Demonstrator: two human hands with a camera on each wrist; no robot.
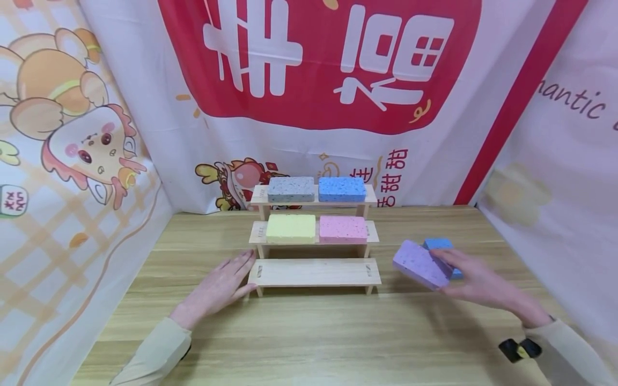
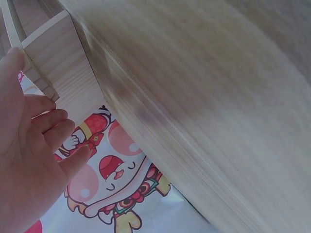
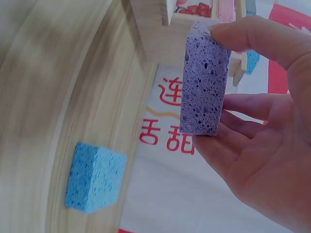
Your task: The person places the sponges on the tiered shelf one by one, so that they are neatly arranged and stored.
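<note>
A purple sponge (image 1: 421, 264) is held in my right hand (image 1: 475, 279), tilted above the table to the right of the wooden rack. In the right wrist view the thumb and fingers pinch that sponge (image 3: 206, 80) by its edges. Behind it a blue sponge (image 3: 96, 178) lies on the table. My left hand (image 1: 224, 284) touches the left end of the three-step rack (image 1: 316, 272), its fingers fairly straight. On the top step are a grey sponge (image 1: 291, 190) and a blue one; on the middle step, a yellow sponge (image 1: 291, 229) and a pink sponge (image 1: 343, 229). The bottom step is bare.
The wood-grain table (image 1: 309, 338) runs back to a printed cloth (image 1: 309, 145) hanging behind the rack. More printed cloth walls stand on the left (image 1: 72, 161) and right. A dark band (image 1: 520, 350) is at my right wrist.
</note>
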